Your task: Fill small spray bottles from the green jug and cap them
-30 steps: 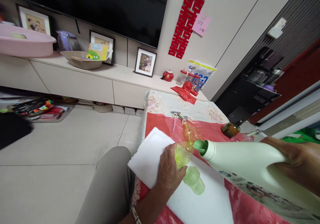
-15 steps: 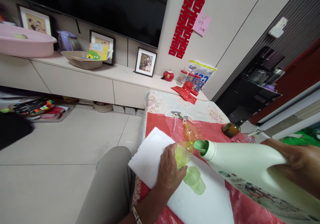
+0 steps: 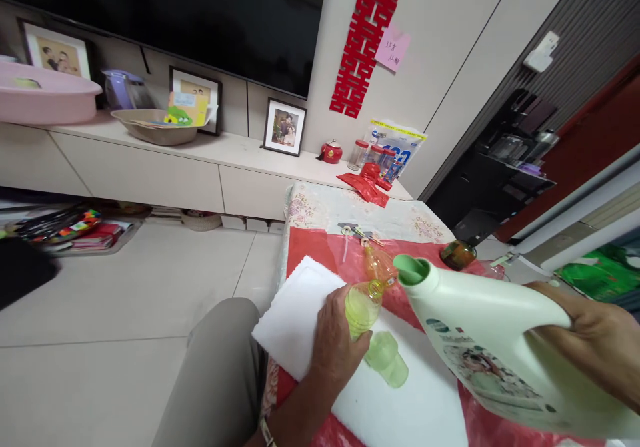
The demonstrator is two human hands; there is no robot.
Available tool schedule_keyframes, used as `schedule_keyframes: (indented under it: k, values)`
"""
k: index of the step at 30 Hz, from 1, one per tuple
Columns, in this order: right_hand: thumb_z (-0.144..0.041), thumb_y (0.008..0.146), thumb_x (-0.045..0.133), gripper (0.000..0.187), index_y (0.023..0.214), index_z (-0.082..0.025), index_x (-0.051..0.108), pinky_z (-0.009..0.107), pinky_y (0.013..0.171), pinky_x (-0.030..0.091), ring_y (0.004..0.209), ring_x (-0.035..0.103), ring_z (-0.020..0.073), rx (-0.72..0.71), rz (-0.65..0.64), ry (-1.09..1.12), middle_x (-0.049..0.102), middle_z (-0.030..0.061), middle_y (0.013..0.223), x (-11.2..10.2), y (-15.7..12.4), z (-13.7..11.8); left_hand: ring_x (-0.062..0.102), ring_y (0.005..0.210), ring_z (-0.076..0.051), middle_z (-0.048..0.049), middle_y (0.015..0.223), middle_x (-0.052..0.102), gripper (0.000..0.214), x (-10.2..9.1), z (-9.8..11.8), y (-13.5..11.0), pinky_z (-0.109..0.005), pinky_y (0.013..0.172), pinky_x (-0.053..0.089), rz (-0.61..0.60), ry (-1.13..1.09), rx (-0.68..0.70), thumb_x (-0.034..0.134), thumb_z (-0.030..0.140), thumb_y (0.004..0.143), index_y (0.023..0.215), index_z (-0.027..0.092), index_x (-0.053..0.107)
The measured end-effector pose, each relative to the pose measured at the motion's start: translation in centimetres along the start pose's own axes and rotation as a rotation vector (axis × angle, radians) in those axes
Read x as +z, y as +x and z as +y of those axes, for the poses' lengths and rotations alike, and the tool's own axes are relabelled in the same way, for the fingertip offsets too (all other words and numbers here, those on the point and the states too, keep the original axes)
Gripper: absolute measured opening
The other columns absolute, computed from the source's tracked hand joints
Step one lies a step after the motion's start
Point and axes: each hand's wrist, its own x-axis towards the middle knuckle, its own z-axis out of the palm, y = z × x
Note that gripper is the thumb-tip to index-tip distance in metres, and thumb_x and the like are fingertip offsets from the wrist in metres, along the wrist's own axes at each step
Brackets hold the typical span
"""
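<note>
My left hand [image 3: 336,340] is wrapped round a small clear yellow-green bottle [image 3: 361,308], its uncapped mouth leaning to the right. By its handle, my right hand [image 3: 590,334] grips a large pale green detergent jug [image 3: 480,320], tilted with its open green spout just right of and above the bottle's mouth. Spout and mouth are apart, and no stream shows between them. A translucent green cap [image 3: 387,359] lies on the white cloth [image 3: 295,317] beside my left hand. Behind the small bottle, a clear orange-tinted bottle [image 3: 379,264] lies on red plastic.
Spray nozzle parts [image 3: 357,232] lie toward the table's far side. A brown glass jar [image 3: 459,254] is at the right edge. Red-lidded jars [image 3: 358,154] and a red plastic bag [image 3: 367,184] are beyond. My knee [image 3: 225,327] is left of the table.
The jug's spout has lifted and swung upward, drawing away from the small bottle's mouth, and its label shows more. My left hand keeps hold of the bottle. The view has shifted slightly.
</note>
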Motion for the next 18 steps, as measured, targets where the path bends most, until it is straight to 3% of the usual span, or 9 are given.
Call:
schedule_keyframes:
  k: [3, 5, 11, 18]
  values:
    - [-0.048, 0.045, 0.056, 0.045, 0.082, -0.029, 0.072, 0.031, 0.056, 0.049, 0.068, 0.067, 0.0259, 0.241, 0.096, 0.132, 0.072, -0.0006, 0.074, -0.1, -0.3, 0.0, 0.057, 0.122, -0.033, -0.0129, 0.132, 0.058, 0.082, 0.0, -0.1, 0.0, -0.052, 0.102, 0.049, 0.007, 0.011, 0.000, 0.070, 0.007, 0.065, 0.138, 0.021, 0.036]
    - [-0.047, 0.044, 0.056, 0.047, 0.083, -0.027, 0.072, 0.030, 0.054, 0.045, 0.066, 0.062, 0.0246, 0.310, 0.192, 0.219, 0.069, 0.0001, 0.071, 0.2, -0.6, 0.0, 0.057, 0.122, -0.033, -0.0131, 0.132, 0.058, 0.081, 0.1, -0.3, -0.1, -0.052, 0.102, 0.049, 0.008, 0.016, 0.000, 0.070, 0.008, 0.065, 0.138, 0.021, 0.036]
    - [-0.038, 0.047, 0.059, 0.024, 0.064, -0.021, 0.062, 0.028, 0.051, 0.034, 0.057, 0.044, 0.0159, 0.361, 0.462, 0.450, 0.054, -0.0012, 0.053, 3.9, -1.3, 1.1, 0.057, 0.122, -0.033, -0.0138, 0.133, 0.057, 0.079, 0.2, -0.6, 0.0, -0.052, 0.103, 0.048, 0.012, 0.026, -0.002, 0.071, 0.010, 0.067, 0.137, 0.020, 0.036]
    - [-0.034, 0.055, 0.057, 0.014, 0.063, -0.022, 0.055, 0.028, 0.048, 0.036, 0.055, 0.045, 0.0148, 0.351, 0.600, 0.638, 0.050, -0.0033, 0.054, 10.5, -1.1, 2.5, 0.059, 0.119, -0.032, -0.0133, 0.132, 0.060, 0.079, -0.1, -0.1, 0.3, -0.050, 0.102, 0.050, -0.008, 0.002, -0.101, 0.072, 0.012, 0.065, 0.136, 0.020, 0.039]
